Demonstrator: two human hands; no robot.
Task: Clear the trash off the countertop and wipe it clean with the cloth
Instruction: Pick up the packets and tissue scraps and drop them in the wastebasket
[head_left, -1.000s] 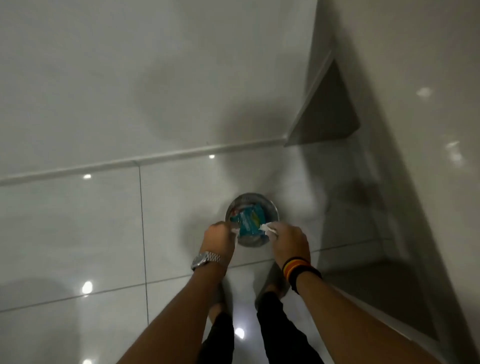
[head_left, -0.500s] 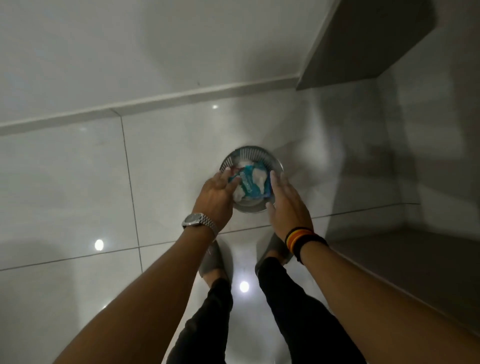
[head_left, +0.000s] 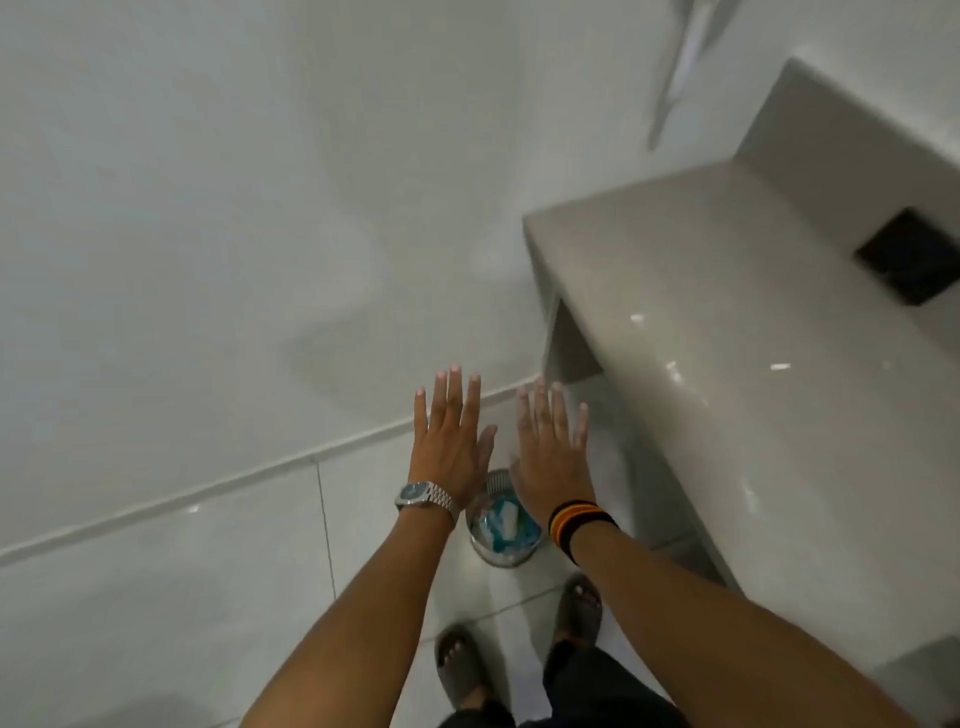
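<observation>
Floor tiles (head_left: 156, 597) on the left, nothing on them. Left hand (head_left: 449, 441), watch (head_left: 423, 496) at the wrist, held flat with fingers spread wide and nothing in it. Below, between both wrists, a small metal bin (head_left: 496, 540) on the floor, blue-and-white trash (head_left: 501, 522) inside (likely dropped there, so both hands are free). Right hand (head_left: 550, 457), striped wristband (head_left: 576, 519), also splayed flat, empty, just beside the left. Countertop (head_left: 727, 364) to the right, glossy, no trash visible on the part shown; dark square (head_left: 911, 257) near the back wall. No cloth in view, so wiping looks not yet done.
</observation>
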